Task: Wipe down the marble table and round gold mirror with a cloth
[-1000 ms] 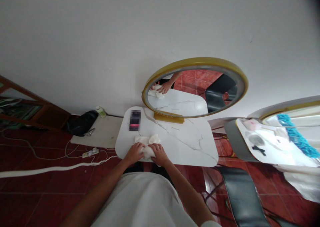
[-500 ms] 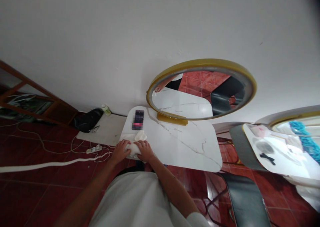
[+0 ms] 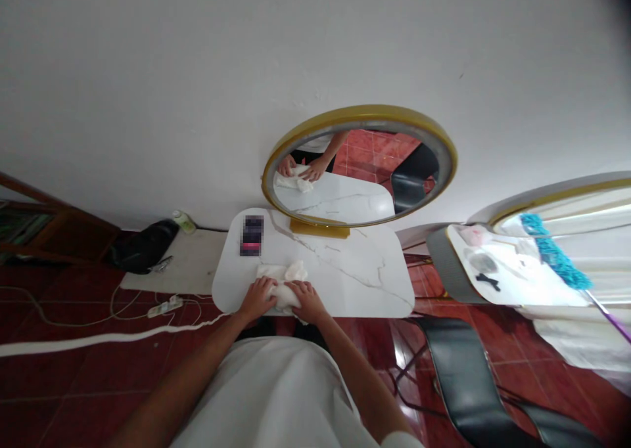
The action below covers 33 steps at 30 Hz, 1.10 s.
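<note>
Both bare hands grasp a crumpled white cloth, the left hand at its left side and the right hand at its right, fingers curled over the bunched middle. The cloth lies at about seven o'clock on a white, marble-veined desk with rounded corners, close to the near edge; one flat fold and one puffed lump spread beyond the fingertips toward twelve. At ten o'clock on the desk sits a dark rectangular object with a pink band, its details pixelated. At twelve to one o'clock a round, gold-rimmed mirror stands on a gold base, reflecting both hands and the cloth. Off the desk, a black padded chair is at four o'clock, a fluffy turquoise duster at three, and a black bag at nine.
</note>
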### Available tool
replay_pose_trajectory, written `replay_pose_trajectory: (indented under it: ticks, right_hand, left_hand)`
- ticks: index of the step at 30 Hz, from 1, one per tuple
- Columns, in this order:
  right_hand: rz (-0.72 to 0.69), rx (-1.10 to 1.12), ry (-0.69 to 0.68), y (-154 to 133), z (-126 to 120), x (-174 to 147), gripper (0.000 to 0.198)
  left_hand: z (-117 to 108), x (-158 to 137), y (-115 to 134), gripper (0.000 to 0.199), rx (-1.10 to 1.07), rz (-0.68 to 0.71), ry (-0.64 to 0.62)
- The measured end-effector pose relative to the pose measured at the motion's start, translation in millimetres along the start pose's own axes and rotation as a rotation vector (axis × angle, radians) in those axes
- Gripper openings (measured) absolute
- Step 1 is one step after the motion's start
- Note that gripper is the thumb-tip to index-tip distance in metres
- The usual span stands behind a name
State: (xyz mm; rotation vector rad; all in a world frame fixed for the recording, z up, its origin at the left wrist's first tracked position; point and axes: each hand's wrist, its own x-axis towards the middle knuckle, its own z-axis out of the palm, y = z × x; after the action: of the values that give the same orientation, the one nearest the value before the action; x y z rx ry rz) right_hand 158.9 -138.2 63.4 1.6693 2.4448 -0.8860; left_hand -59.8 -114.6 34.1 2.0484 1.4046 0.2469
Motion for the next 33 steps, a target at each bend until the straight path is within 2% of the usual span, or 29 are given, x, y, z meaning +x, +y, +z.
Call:
replay_pose_trajectory:
  ticks: [5, 11, 17, 26, 29, 33]
  right_hand:
    - [0.068, -0.003, 0.013, 22, -4, -18, 0.081]
    - [0.097, -0.024, 0.044, 13, 3, -8, 0.079]
    - [0.008, -0.049, 0.043, -16, 7, 23, 0.077]
    - [-0.1, -0.088, 0.049, -97, 27, 85, 0.081]
    - [-0.101, -0.092, 0.05, -110, 32, 90, 0.084]
    - [-0.096, -0.081, 0.048, -108, 30, 86, 0.082]
  left_hand:
    - [8, 15, 20, 0.034, -0.053, 0.106, -0.101]
    - [0, 18, 13, 0.034, -0.055, 0.098, -0.11]
    - [-21, 0, -16, 0.033, -0.04, 0.005, -0.048]
    - [-61, -40, -80, 0.032, 0.004, -0.256, 0.079]
    - [-67, -47, -88, 0.031, 0.014, -0.293, 0.099]
    - [-64, -46, -86, 0.03, 0.027, -0.3, 0.122]
